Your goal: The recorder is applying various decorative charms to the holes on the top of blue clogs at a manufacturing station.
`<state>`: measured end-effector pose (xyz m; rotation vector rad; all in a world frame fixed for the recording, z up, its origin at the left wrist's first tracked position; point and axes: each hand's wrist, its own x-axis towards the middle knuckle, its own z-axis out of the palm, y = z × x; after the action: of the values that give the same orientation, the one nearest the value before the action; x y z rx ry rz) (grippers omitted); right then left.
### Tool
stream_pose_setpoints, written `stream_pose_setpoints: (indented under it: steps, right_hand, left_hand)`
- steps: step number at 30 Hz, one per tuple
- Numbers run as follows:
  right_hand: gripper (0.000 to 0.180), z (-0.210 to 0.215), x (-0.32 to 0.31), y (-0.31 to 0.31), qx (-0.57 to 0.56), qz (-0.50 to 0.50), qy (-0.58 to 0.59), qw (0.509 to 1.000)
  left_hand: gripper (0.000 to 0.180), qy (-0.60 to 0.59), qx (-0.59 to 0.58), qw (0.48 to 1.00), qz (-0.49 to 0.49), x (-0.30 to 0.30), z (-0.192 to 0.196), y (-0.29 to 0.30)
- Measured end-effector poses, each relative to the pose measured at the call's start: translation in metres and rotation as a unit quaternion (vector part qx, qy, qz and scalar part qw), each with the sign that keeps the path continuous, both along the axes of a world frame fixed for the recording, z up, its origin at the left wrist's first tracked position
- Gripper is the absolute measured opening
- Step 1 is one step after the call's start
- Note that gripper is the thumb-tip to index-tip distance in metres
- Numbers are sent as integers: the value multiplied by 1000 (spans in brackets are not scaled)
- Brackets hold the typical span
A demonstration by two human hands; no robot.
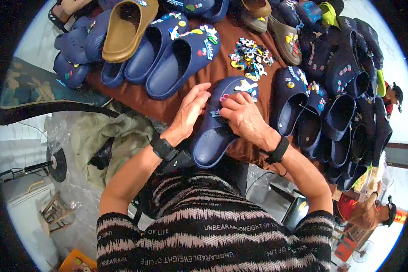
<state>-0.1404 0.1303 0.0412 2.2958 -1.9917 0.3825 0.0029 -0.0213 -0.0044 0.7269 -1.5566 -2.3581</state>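
Observation:
A navy blue clog stands in front of me at the edge of the brown cloth, its open heel toward me. My right hand is bent over the top of the clog, fingers pinched together at a small pink shoe charm. Some of those fingertips are hidden. Against the clog's left side rests my left hand, fingers stretched out and holding nothing. A white and yellow cartoon charm sits on the toe, beyond my right fingers. Farther off lies a loose pile of colourful charms.
Brown cloth covers the work surface. Decorated navy clogs and a tan clog lie at the left; many dark clogs are heaped at the right. Another person is at the far right. A patterned chair stands left.

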Motion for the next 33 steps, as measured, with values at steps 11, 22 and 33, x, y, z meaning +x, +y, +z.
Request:
stream_pose_setpoints:
  steps: [11, 22, 33]
  right_hand:
    - [32, 40, -17, 8, 2, -167, -357, 919]
    - [28, 7, -102, 33, -13, -365, -197, 910]
    - [23, -49, -136, -16, -2, -397, -207, 894]
  left_hand:
    - [48, 6, -132, 991, -38, 3, -25, 1]
    - [74, -61, -127, 988, -71, -12, -13, 3]
    - [71, -45, -56, 996, -55, -15, -4, 10]
